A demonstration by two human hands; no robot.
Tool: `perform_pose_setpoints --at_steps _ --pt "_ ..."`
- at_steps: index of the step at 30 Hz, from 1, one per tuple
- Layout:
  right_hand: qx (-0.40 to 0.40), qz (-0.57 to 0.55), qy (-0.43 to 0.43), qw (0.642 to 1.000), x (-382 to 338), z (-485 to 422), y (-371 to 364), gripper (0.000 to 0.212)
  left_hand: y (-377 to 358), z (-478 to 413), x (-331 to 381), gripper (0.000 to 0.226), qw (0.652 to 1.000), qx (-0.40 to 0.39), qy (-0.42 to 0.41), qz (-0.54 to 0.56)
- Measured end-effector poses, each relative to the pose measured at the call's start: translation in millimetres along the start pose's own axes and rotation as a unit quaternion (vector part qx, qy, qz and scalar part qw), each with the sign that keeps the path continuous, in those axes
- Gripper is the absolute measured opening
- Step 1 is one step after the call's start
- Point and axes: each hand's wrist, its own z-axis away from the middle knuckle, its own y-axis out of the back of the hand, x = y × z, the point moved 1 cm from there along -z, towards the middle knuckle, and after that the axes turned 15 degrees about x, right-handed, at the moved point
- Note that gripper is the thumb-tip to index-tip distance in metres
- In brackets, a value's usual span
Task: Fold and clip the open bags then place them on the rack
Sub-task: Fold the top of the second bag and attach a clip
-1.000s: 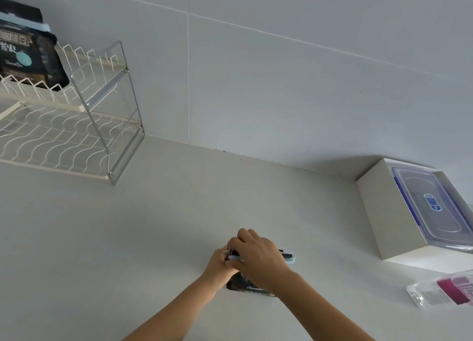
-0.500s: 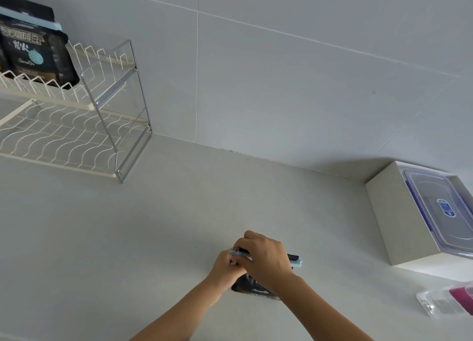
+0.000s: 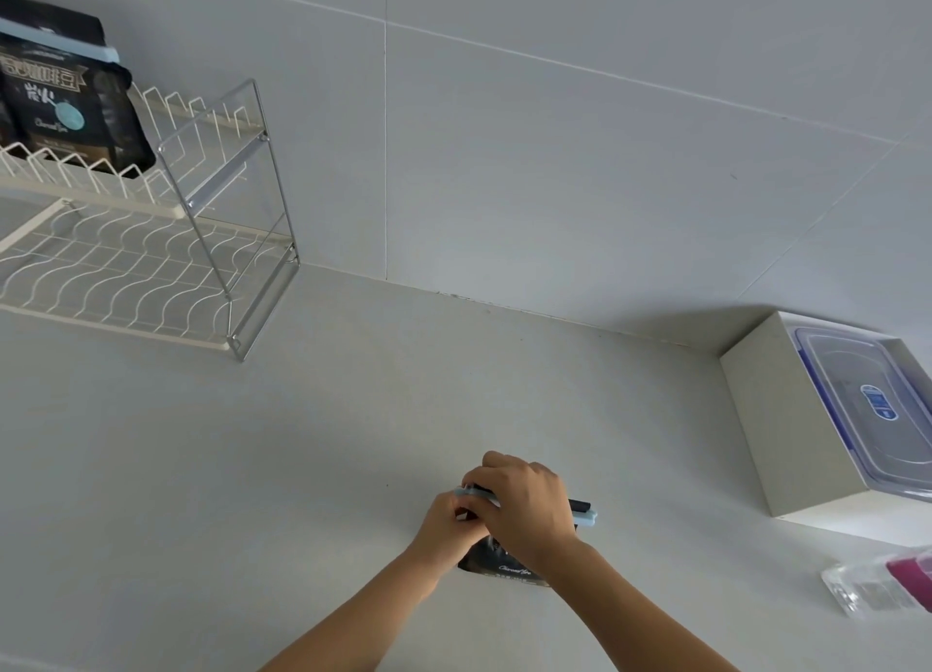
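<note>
A small black bag (image 3: 504, 568) stands on the counter at bottom centre, mostly hidden by my hands. A light blue clip (image 3: 585, 517) runs across its folded top, its right end sticking out past my right hand. My right hand (image 3: 524, 505) covers the clip from above and presses on it. My left hand (image 3: 446, 522) pinches the clip's left end. At the top left, the white wire rack (image 3: 151, 247) holds another black bag (image 3: 65, 101) with a blue clip on its upper shelf.
A white box (image 3: 787, 419) with a clear blue-edged lidded container (image 3: 872, 409) in it stands at the right by the wall. A clear packet with a magenta part (image 3: 887, 585) lies at the right edge. The tiled wall runs behind the counter.
Both hands stay on the bag's top and clip with only slight finger shifts. The camera view has drifted, so the scene sits a little differently in frame.
</note>
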Motion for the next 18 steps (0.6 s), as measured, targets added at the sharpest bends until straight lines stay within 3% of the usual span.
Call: perform_pose_setpoints --at_steps 4,6,10,14,18 --pt "0.023 -0.012 -0.008 1.0 1.3 -0.2 1.4 0.018 7.8 -2.4 9.0 0.026 1.0 0.013 -0.006 0.014" --pt "0.019 -0.011 -0.003 1.0 2.2 0.4 2.0 0.018 19.9 -6.2 13.2 0.025 0.993 0.039 -0.038 -0.101" --pt "0.017 -0.017 0.002 1.0 3.1 2.0 3.0 0.018 38.5 -7.1 32.6 0.013 0.895 0.043 -0.198 -0.399" --pt "0.016 -0.021 0.003 1.0 3.6 1.6 1.8 0.023 38.3 -7.2 49.9 0.019 0.82 0.0 -0.224 -0.526" --pt "0.01 -0.028 0.003 1.0 5.8 6.0 -2.3 0.028 42.5 -8.5 59.8 0.024 0.773 -0.062 -0.273 -0.57"
